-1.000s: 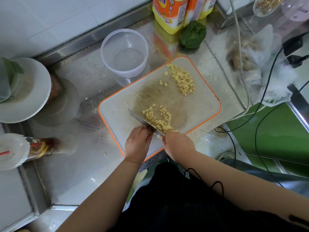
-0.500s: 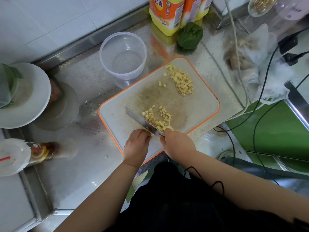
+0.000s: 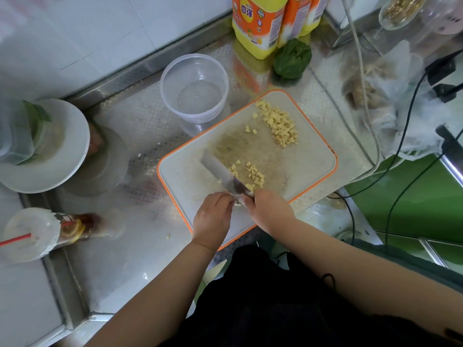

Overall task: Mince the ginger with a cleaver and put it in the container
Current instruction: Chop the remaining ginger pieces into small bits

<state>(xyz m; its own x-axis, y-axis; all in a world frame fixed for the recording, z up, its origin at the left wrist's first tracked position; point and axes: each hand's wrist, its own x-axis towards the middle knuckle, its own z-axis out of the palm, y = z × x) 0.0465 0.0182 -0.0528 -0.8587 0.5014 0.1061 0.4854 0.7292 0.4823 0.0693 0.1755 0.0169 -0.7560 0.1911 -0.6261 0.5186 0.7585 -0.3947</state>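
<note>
My right hand point(image 3: 269, 209) stayed wrapped round the handle of the steel cleaver point(image 3: 224, 175), whose blade had lifted and tilted since the frame before. My left hand point(image 3: 213, 219), fingers curled together, sat at the blade's heel. Two heaps of pale yellow diced ginger point(image 3: 249, 175) lay on the white, orange-rimmed cutting board point(image 3: 310, 161), the larger point(image 3: 279, 125) at one o'clock. One round clear plastic container point(image 3: 194, 87) stood at eleven o'clock, touching the board.

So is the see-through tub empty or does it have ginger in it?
Empty. The clear container shows only its bare bottom; all the ginger lies on the cutting board.
</note>
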